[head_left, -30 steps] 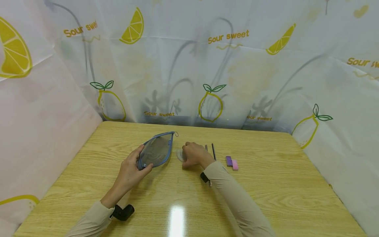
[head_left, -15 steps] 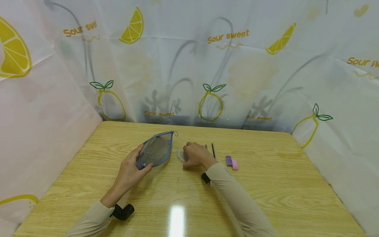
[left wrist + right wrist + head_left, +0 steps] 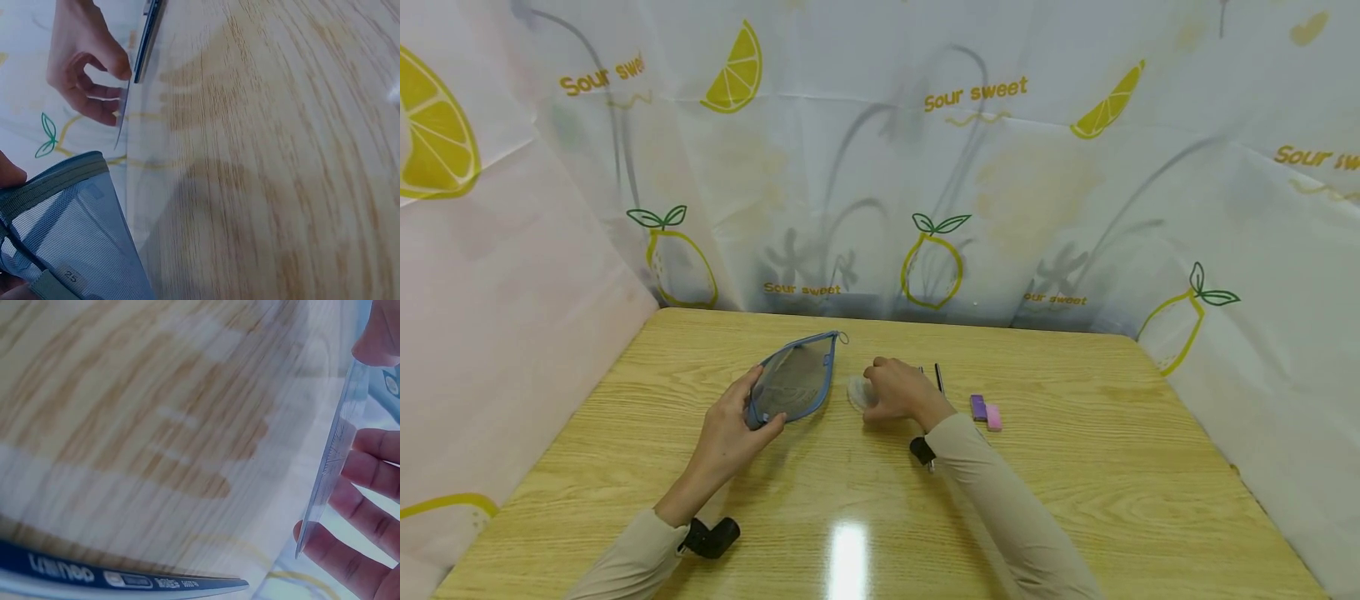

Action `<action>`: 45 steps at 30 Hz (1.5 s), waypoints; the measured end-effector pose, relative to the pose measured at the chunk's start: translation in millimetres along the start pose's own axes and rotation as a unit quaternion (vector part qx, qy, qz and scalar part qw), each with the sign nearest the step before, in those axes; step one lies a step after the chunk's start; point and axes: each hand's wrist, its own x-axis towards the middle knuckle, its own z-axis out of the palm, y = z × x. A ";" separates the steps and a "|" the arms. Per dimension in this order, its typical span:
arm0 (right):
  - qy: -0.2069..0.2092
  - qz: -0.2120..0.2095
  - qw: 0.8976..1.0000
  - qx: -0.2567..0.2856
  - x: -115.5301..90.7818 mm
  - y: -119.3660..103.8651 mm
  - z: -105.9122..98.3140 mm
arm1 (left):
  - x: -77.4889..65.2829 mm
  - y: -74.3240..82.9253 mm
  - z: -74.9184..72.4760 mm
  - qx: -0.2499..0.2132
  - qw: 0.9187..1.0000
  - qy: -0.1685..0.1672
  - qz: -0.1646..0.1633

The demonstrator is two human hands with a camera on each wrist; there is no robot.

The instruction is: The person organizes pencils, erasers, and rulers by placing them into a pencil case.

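My left hand (image 3: 735, 425) holds a blue mesh zip pouch (image 3: 793, 379) by its near-left side, thumb on the front edge. The pouch's mouth gapes, and a curved pattern shows through the mesh. In the left wrist view the pouch (image 3: 75, 231) bears a tag reading 25. To the right of the pouch, my right hand (image 3: 898, 392) grips a clear protractor (image 3: 857, 393) between thumb and fingers. The right wrist view shows the protractor (image 3: 334, 447) edge-on, with fine scale marks and the fingertips along its far face. Part of it is hidden by the hand in the head view.
Right of the right hand, dark slim pens (image 3: 939, 379) lie partly under the forearm; one printed pen (image 3: 125, 575) fills the lower right wrist view. Farther right are a purple block (image 3: 978, 407) and a pink block (image 3: 994, 417). A lemon-print curtain (image 3: 850, 167) closes off the table's back.
Both hands stay almost in place. The right hand and forearm have shifted very slightly to the right, and a little more of the protractor shows.
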 end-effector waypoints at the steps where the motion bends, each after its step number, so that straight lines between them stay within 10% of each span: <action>1: 0.002 -0.002 1.000 0.002 -0.4 0.1 -0.1 | 0.0 0.0 0.0 0.000 1.000 0.000 0.000; 45: 0.051 0.010 0.998 0.035 -19.9 -2.3 -23.7 | 1.4 2.9 -0.2 0.012 1.000 0.012 0.001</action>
